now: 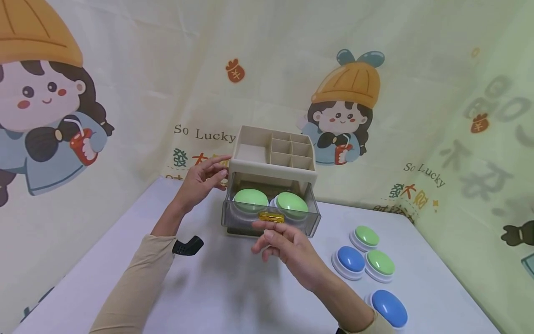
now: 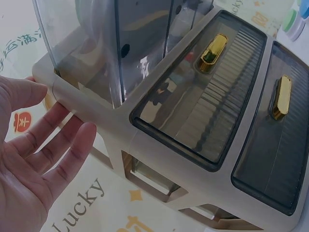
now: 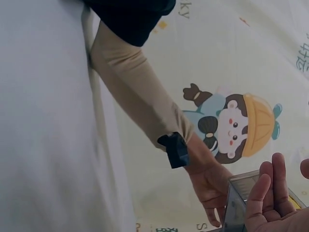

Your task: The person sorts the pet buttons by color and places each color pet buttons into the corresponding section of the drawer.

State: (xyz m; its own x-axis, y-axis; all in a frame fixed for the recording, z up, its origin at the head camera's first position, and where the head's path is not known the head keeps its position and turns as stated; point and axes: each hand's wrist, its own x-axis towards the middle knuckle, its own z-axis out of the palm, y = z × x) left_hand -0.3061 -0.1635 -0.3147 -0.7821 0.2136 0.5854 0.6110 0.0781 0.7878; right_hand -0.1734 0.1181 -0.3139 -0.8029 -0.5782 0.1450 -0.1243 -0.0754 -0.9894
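Note:
A cream desktop organizer (image 1: pixel 273 168) stands on the table, its clear grey drawer (image 1: pixel 239 220) pulled out. Inside lie two round buttons with green domes (image 1: pixel 251 197), side by side. My left hand (image 1: pixel 199 183) touches the organizer's left side with loosely extended fingers; the left wrist view shows those fingertips (image 2: pixel 87 135) along its edge. Just below the drawer's gold handle (image 1: pixel 271 217), my right hand (image 1: pixel 292 253) has its extended forefinger against the drawer front, gripping nothing. In the right wrist view, straight fingers (image 3: pixel 279 181) stand beside the drawer, which is partly cut off there.
Right of the organizer, green-domed buttons (image 1: pixel 380 262) and blue-domed buttons (image 1: pixel 350 259) with white bases rest on the white table (image 1: pixel 434 287). The organizer's top has several open compartments (image 1: pixel 292 150). A patterned cloth (image 1: pixel 267 83) hangs behind. Shut drawers (image 2: pixel 193 106) show in the left wrist view.

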